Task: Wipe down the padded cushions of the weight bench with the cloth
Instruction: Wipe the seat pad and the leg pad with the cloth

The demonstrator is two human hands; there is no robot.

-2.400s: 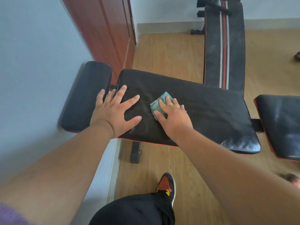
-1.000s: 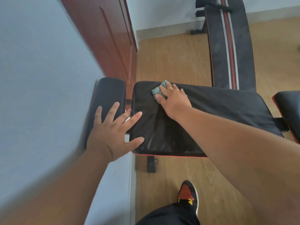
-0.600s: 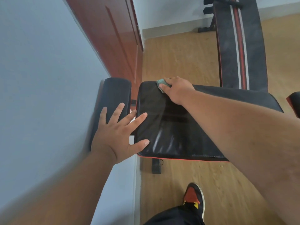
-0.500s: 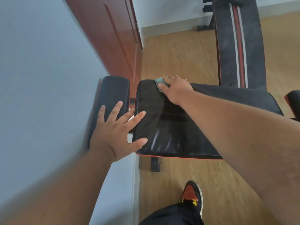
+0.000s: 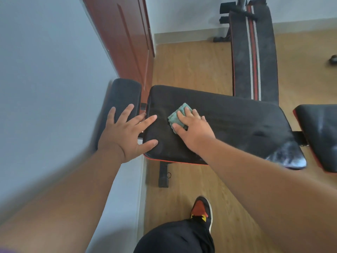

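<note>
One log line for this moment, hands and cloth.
left hand: flat, spans small pad and main cushion | right hand: presses green cloth on main cushion

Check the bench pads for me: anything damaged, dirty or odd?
One thing: pale, dusty smears on the right end of the long cushion, far from the cloth under the right hand. No tears visible.

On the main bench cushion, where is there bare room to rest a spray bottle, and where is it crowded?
The main cushion is bare from the right hand rightward to its shiny near-right corner, up to the gap before the next pad. The left end is crowded: the left hand spans the gap from the small end pad, and the right hand presses the green cloth.
</note>
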